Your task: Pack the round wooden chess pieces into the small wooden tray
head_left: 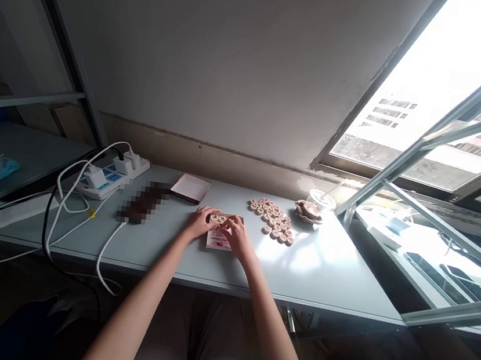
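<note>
A shallow box (219, 248) stands on the desk in front of me, with a few round wooden xiangqi pieces (215, 218) in its far part and red marks on its bare floor. My left hand (200, 223) is closed around the box's left side, its thumb reaching in over the rim near the pieces. Inside the box, my right hand (236, 235) pinches a wooden piece, mostly hidden by the fingers. To the right lies a group of several loose xiangqi pieces (277, 221), characters facing up. The box lid (191, 187) rests upturned behind my left hand.
A power strip (102, 183) with white plugs and cables stands at the left, near a pixelated dark object (143, 203). At the back right are a brown dish (308, 211) and a clear cup (323, 198). Metal frames (394, 164) flank the desk, beside a bright window.
</note>
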Tool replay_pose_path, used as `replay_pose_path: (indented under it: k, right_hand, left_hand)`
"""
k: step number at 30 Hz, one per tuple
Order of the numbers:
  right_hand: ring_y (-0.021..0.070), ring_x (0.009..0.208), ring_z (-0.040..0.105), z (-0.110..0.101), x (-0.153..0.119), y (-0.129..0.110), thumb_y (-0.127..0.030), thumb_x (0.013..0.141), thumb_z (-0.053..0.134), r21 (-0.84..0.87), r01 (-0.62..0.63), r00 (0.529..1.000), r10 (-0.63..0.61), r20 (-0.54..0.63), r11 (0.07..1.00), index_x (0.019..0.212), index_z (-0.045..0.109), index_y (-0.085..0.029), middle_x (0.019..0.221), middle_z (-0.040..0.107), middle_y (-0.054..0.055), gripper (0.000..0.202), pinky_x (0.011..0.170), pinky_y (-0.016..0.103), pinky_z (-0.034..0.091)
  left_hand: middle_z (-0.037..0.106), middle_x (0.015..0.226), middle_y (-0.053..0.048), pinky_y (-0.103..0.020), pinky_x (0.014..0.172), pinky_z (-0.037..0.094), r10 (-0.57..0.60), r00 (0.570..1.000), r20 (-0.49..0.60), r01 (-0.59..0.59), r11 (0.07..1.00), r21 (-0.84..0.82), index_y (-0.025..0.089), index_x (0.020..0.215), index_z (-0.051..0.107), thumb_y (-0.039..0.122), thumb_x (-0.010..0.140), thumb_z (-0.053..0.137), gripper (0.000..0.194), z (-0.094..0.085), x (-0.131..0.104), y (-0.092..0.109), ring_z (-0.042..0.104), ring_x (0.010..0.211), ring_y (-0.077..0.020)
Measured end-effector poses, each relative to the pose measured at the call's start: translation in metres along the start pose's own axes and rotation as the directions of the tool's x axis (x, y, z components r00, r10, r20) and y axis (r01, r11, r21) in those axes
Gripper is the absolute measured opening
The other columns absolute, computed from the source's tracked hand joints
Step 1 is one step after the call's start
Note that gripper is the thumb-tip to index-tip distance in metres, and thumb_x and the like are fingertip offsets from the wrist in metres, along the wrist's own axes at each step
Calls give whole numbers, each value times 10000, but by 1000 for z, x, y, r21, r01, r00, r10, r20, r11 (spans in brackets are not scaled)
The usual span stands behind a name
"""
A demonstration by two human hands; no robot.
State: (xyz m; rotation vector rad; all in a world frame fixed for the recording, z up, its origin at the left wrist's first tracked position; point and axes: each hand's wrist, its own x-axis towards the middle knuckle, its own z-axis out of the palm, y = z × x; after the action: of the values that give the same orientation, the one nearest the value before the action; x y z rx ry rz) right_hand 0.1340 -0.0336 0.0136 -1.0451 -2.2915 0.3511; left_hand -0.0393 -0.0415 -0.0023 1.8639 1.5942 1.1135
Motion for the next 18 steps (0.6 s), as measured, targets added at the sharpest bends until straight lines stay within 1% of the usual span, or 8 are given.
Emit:
replay_pose_path:
  k: [5,7,9,11,13,15,16,18]
  right_hand:
    - [154,866,587,-2,-1,2,-179,850,582,-15,-17,1000,17,3,1000,832,649,-209,965,615,40,76,802,290,490]
    - [149,873,593,-11,0,6,-198,871,551,-42,-53,998,52,-18,998,867,667,-214,985,627,39,117,815,285,483]
    - [184,969,577,-24,0,16,-209,903,479,-92,-136,988,128,-87,986,946,669,-204,1056,625,66,195,882,343,456]
    - [263,1150,487,-37,-1,30,-206,912,417,-141,-247,958,219,-188,959,1070,640,-176,1200,576,119,275,985,475,365]
    - [328,1297,333,-47,-4,47,-211,901,403,-202,-353,917,296,-268,913,1185,584,-151,1348,474,161,342,1049,594,210]
    - [334,1362,230,-52,-8,61,-229,887,417,-306,-421,897,341,-282,854,1228,554,-142,1425,398,167,378,1080,625,64]
    - [327,1373,214,-52,-10,67,-235,881,424,-358,-430,898,350,-269,829,1221,556,-140,1436,390,164,377,1088,622,12]
    - [320,1367,238,-50,-14,72,-223,871,424,-420,-405,914,338,-227,812,1182,573,-137,1422,416,160,355,1087,621,-41]
  left_hand:
    - [602,1123,-47,-350,998,395,-14,1000,-7,14,1000,16,232,1102,620,238,775,590,329,1,0,0,511,1120,-212]
    - [602,1126,-49,-349,985,405,-4,1000,-3,4,999,35,231,1106,617,264,759,615,348,1,0,-1,514,1113,-218]
    - [605,1126,-46,-353,975,410,0,1000,8,-1,999,49,235,1108,615,269,740,634,371,0,0,-1,516,1105,-222]
    - [606,1126,-41,-356,974,409,-3,1000,16,2,999,53,241,1108,615,247,725,638,384,0,0,0,518,1101,-220]
    - [606,1129,-37,-355,974,408,-14,1000,17,13,999,49,244,1107,615,230,719,633,388,-1,0,0,515,1102,-217]
    - [609,1130,-38,-356,970,411,-22,1000,20,21,999,48,242,1104,617,232,719,630,386,-2,0,1,512,1102,-220]
    - [610,1129,-38,-358,968,412,-23,999,21,22,999,48,241,1103,617,238,720,629,384,-2,0,1,512,1101,-222]
    - [611,1127,-36,-362,969,412,-26,999,23,24,999,48,243,1102,618,246,720,627,382,-2,0,2,511,1103,-225]
